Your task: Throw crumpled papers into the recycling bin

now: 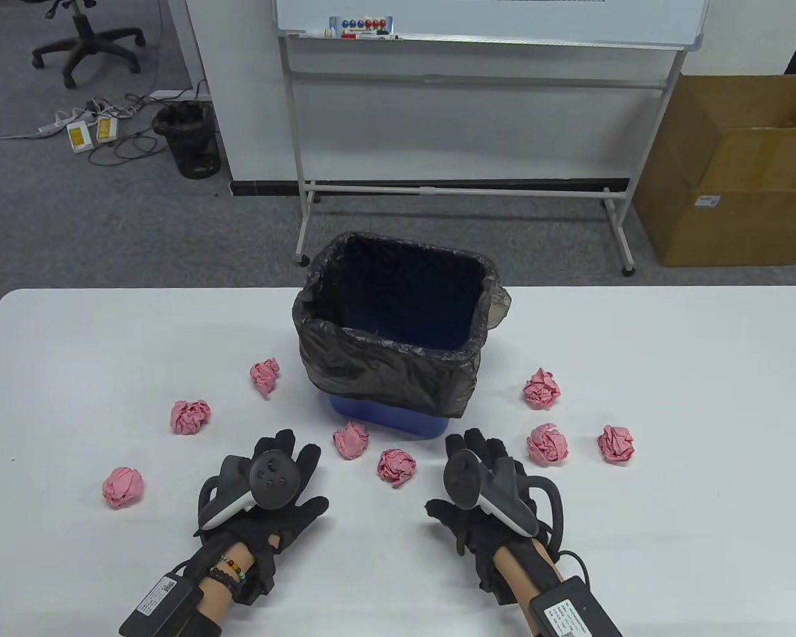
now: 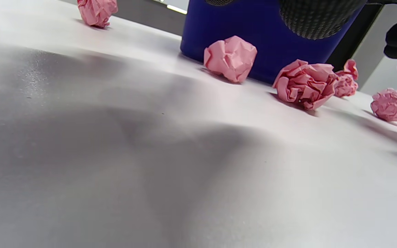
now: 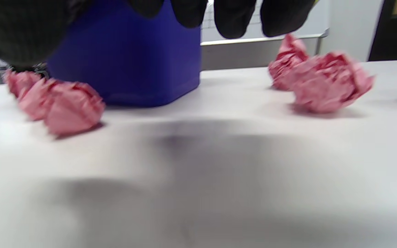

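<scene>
Risk lies in overthrowing—both empty hands, left hand (image 1: pixel 265 494) and right hand (image 1: pixel 481 494), fingers loosely spread, hover at the bin's (image 1: pixel 391 332) 6 o'clock, where light paper balls (image 1: pixel 396 466) could bounce off its loose bag—or roll away.

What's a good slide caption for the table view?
Two gloved hands, left hand and right hand, hover empty before a bag-lined blue plastic bin ringed by eight crumpled pink paper balls.

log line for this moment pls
phase: pre-grasp | left hand: empty | right hand: empty | pink paper balls: eight on table | bin: no paper visible
</scene>
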Demonstrator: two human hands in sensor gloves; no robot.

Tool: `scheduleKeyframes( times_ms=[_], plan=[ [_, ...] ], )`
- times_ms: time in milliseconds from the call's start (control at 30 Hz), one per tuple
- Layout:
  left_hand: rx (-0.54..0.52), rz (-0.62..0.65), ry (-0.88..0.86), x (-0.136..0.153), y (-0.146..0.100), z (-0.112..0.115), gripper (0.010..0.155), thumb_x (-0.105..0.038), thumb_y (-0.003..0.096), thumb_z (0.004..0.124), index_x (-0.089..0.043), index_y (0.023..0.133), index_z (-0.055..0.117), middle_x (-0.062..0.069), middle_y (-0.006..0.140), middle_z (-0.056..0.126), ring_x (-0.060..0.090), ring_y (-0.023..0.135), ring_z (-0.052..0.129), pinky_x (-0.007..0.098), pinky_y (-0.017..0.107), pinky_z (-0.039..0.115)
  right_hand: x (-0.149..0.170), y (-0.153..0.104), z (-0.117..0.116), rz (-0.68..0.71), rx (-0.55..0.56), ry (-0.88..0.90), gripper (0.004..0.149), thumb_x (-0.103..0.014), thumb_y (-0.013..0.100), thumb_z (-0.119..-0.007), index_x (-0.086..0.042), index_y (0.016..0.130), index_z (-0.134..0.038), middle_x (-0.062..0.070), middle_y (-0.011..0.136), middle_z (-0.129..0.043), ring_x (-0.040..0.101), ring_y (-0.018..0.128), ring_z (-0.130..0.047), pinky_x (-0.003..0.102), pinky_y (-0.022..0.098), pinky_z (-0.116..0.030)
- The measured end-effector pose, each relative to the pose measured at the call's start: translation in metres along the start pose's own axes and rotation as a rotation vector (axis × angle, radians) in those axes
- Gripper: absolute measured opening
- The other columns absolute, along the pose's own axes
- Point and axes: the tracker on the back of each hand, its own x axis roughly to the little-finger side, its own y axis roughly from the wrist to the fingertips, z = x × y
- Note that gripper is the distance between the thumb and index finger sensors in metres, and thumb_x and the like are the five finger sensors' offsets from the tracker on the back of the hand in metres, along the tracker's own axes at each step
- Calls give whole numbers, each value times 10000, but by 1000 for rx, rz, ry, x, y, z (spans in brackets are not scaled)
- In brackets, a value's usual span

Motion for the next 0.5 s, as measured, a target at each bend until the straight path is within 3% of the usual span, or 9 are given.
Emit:
scheduleKeyframes(
  times_ms=[367,500],
  plan=[
    [17,-5,-8,6,4,1,817,-586,482,639,-248,1142,295,183,1196,67,496,1079,129,733,705,246,91,34,47,-341,127,47,918,-627,327,-771,-315,1086,-360,20,1195,-399,361,1123,-496,563,766,-520],
    [8,-1,-9,5,2,-1,817,-586,481,640,-249,1141,297,183,1196,68,495,1079,127,733,706,244,121,47,53,-435,138,69,914,-623,328,-777,-318,1087,-369,23,1195,-412,361,1124,-505,563,766,-523]
  ],
)
